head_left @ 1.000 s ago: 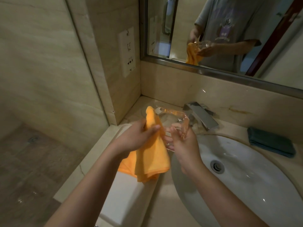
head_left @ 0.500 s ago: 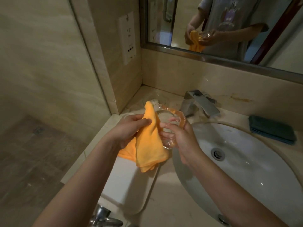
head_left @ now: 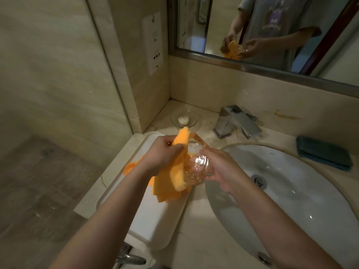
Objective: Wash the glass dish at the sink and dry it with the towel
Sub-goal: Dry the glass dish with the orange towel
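You stand in a dim bathroom with beige marble-look walls (head_left: 48, 74). A metal-framed mirror (head_left: 272, 32) hangs above the stone counter (head_left: 194, 239), far beyond your fingers. A white socket plate (head_left: 154, 43) sits on the corner pillar. Left of your fingers, the wood-grain floor (head_left: 38, 191) lies below.

One view only: head-worn wide-angle camera, looking forward and steeply down from above the vanity. Near field: both forearms enter from 6 o'clock; left hand (head_left: 162, 154) and right hand (head_left: 223, 167) sit close below the lens at frame centre. Sink (head_left: 291, 191) fills the 4 o'clock area; faucet (head_left: 236, 121) at 1 o'clock; mirror (head_left: 272, 26) along the top edge toward 1 o'clock, reflecting the wearer's torso back at the camera. Wall and floor occupy 9 o'clock. Edges bend with lens distortion.
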Demonstrator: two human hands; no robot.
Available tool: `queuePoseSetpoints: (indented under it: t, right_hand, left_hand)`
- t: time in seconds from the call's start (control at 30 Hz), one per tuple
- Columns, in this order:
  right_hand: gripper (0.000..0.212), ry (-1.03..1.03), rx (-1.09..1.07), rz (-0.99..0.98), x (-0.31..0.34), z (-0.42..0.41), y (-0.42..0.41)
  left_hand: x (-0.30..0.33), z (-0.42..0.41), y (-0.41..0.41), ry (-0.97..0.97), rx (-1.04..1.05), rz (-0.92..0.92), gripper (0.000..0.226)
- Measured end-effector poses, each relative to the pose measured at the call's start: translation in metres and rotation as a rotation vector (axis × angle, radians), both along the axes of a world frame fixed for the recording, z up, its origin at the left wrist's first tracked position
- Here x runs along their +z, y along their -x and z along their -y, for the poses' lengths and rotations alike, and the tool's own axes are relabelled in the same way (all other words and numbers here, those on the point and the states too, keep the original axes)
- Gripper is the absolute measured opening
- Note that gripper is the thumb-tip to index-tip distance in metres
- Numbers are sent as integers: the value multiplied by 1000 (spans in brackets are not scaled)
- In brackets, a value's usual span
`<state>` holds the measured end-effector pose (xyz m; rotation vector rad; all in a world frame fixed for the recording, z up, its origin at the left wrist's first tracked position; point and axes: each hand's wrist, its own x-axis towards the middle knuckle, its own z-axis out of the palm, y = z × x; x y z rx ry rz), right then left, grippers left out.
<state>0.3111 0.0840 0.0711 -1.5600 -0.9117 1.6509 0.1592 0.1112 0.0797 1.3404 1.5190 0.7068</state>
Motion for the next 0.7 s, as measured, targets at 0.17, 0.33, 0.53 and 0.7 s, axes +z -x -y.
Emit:
queuePoseSetpoints:
  t: [0.17,0.33,0.53,0.7]
  right_hand:
    - [12,-30,196,134,2,3,-5]
    - [10,-136,133,155,0,6,-1]
    - [11,-198,-24,79,-9,13,11]
    - [25,-211,-183,-21,-7,13,9]
  left_hand:
    - [8,1,-1,-115,-271,-185,18]
    - [5,-2,-3,-18,-107,18,21]
    - [2,-9,5,110,134,250,20]
    - [-2,4,15,255,236,523,19]
